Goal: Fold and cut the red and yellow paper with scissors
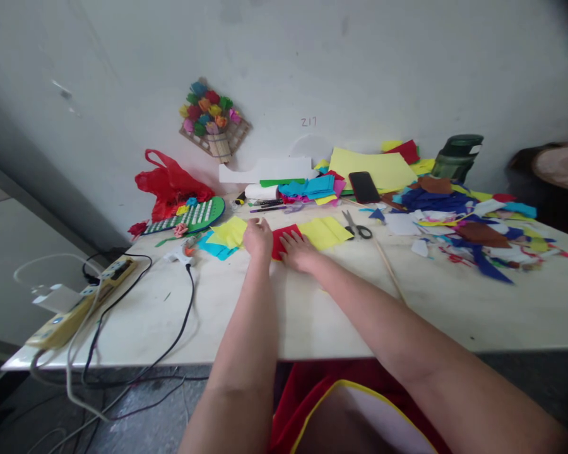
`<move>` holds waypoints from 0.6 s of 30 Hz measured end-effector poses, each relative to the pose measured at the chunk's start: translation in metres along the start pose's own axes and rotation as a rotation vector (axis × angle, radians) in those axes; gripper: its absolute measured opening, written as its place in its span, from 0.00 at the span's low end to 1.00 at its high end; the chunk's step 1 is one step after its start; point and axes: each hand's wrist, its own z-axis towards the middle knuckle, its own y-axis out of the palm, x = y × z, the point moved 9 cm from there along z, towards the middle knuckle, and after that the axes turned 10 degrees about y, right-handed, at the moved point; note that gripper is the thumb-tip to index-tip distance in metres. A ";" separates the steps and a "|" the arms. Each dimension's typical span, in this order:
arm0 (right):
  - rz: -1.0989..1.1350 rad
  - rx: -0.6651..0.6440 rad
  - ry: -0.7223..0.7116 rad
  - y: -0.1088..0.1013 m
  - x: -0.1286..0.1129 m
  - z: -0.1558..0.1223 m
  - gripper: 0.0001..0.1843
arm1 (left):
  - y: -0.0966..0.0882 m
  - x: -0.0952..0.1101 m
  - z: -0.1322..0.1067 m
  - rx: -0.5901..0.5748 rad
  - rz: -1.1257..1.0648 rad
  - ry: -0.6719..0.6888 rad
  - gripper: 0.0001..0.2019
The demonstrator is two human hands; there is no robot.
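Note:
A small piece of red paper (288,235) lies on the white table, in front of me. My right hand (300,253) rests flat on it with the fingers spread. Just left of the red paper, my left hand (258,238) is closed, thumb and fingers together; whatever they may hold is hidden. Beside that hand lie yellow paper pieces (230,232) over blue paper (218,248). More yellow paper (325,232) sits right of the red piece, its end against the scissors (357,227).
A thin wooden stick (389,268) lies near my right forearm. Paper scraps (483,230) heap up at the right, near a phone (364,187) and a green bottle (455,157). A glue gun (182,254), its cord and a power strip (82,306) occupy the left.

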 end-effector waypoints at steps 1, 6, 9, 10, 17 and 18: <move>-0.010 -0.004 -0.008 0.001 0.000 0.001 0.33 | 0.009 0.011 -0.001 -0.052 -0.022 0.064 0.21; -0.023 0.006 -0.051 0.003 -0.003 0.004 0.37 | 0.062 0.037 -0.019 -0.370 0.005 0.219 0.27; -0.008 0.013 -0.042 0.001 -0.002 0.003 0.38 | 0.079 0.034 -0.025 -0.464 0.026 0.234 0.31; -0.011 0.010 -0.039 0.000 -0.002 0.003 0.38 | 0.081 0.032 -0.025 -0.482 0.027 0.231 0.32; -0.058 -0.019 0.036 -0.002 0.003 -0.001 0.39 | 0.083 0.028 -0.026 -0.552 0.018 0.195 0.35; -0.059 -0.025 0.054 -0.001 0.004 -0.001 0.39 | 0.083 0.027 -0.027 -0.565 0.020 0.186 0.35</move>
